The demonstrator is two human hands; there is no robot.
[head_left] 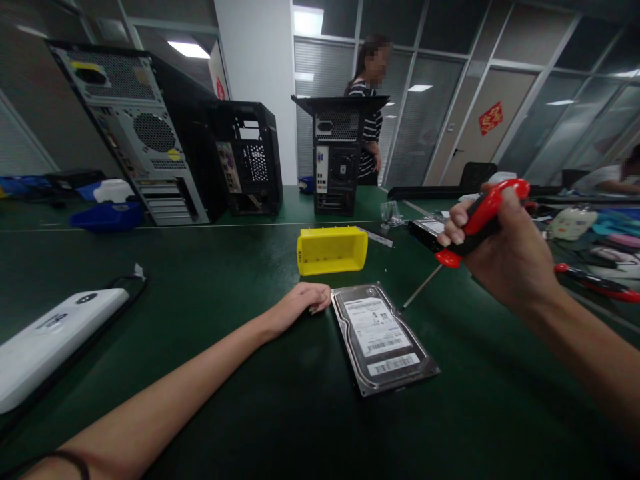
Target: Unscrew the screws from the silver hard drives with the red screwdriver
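My right hand (pixel 510 247) is wrapped round the red and black handle of a screwdriver (pixel 483 220). Its thin shaft slants down to the left, and the tip is at the right edge of a hard drive (pixel 377 330). The drive lies flat on the green table, its white labels facing up. At the drive's far left corner rests my left hand (pixel 307 297), fingers curled in; whatever they may hold is hidden. Just beyond the drive a yellow plastic bin (pixel 333 252) lies with its opening towards me. A few small dark specks show inside it.
Computer cases stand at the back: a large one (pixel 150 133), an open black frame (pixel 250 157) and another tower (pixel 337 160). A white power bank (pixel 60 340) with a cable lies left. Another hard drive (pixel 427 230) and a second screwdriver (pixel 597 283) are right. A person (pixel 370 120) stands behind.
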